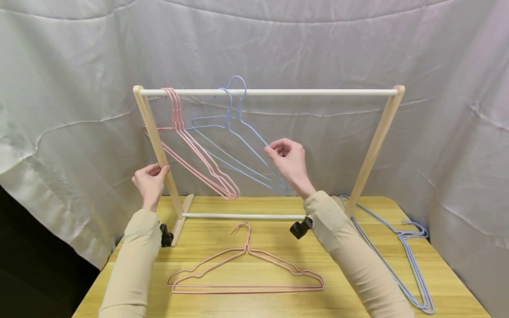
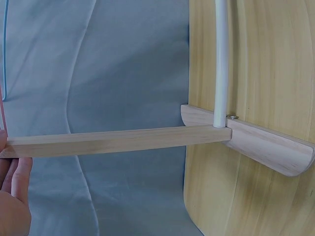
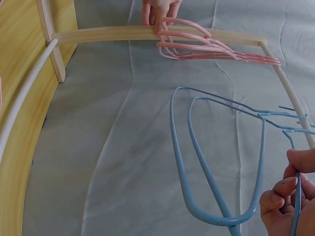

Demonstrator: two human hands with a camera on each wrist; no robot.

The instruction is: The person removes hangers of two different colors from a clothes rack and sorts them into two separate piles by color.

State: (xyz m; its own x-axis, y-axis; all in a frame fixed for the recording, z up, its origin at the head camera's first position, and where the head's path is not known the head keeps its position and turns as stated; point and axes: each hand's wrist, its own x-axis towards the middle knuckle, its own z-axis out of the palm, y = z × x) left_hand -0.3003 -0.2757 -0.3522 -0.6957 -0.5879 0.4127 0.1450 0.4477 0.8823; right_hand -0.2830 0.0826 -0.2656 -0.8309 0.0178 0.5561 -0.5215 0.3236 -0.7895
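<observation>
A small clothes rack with wooden legs and a white top rod (image 1: 278, 92) stands on the table. Pink hangers (image 1: 199, 154) hang near its left end, and two blue hangers (image 1: 234, 150) sit beside them. One blue hanger's hook (image 1: 237, 81) rises above the rod. My right hand (image 1: 285, 158) pinches the lower shoulder wire of a blue hanger (image 3: 197, 162); its fingers (image 3: 278, 196) close on the wire. My left hand (image 1: 150, 180) grips the rack's left leg (image 1: 157, 141), and its fingers (image 2: 15, 179) lie under that leg (image 2: 118, 140).
Pink hangers (image 1: 246, 276) lie flat on the wooden table (image 1: 222, 238) in front of the rack. Blue hangers (image 1: 405, 251) lie at the right, near the table's edge. A white cloth backdrop (image 1: 358, 39) hangs behind. The rack's foot (image 2: 256, 142) and lower rod (image 2: 221, 64) rest on the table.
</observation>
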